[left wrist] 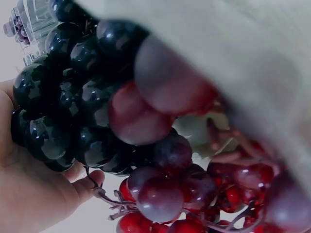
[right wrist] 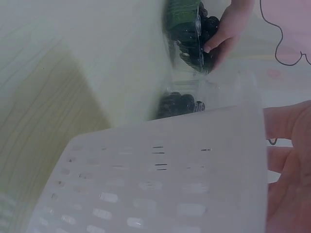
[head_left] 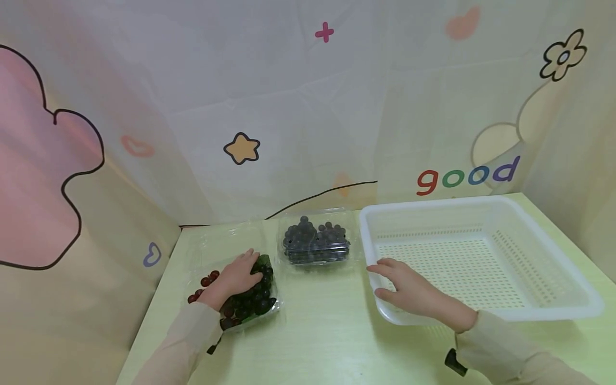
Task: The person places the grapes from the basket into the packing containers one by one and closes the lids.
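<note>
My left hand lies over dark grapes in a clear plastic box at the left of the table. In the left wrist view, its thumb and fingers curl at the side of the black bunch, by a thin stem. Red grapes are beside that bunch. My right hand is at the left rim of a white plastic basket, fingers loosely extended. From the right wrist, the basket wall hides part of that hand.
A second clear box with dark grapes stands at the back, left of the basket. More red grapes lie left of my left hand. A printed cloth hangs behind and beside the pale table.
</note>
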